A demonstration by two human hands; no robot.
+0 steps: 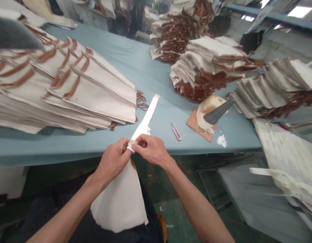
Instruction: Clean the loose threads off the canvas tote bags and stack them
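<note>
A white fabric piece point(120, 199) hangs over the front edge of the table and drapes onto my lap, its narrow strip end point(148, 116) lying on the tabletop. At the table edge my left hand point(116, 156) pinches the piece where it narrows. My right hand point(152, 150) is just beside it, thumb and finger closed on the same spot. A small pale tab shows between the fingertips of both hands. Right of my hands, pink thread snips point(176, 132) lie on the table.
A blue-grey cloth covers the table point(107, 44). Stacked white pieces with brown trim point(95, 91) fill its left side. More brown-edged stacks point(198, 71) stand at the back right. A glue-stained pot with a dark handle point(209, 111) rests on a brown board point(192, 121), near white scraps point(221, 141).
</note>
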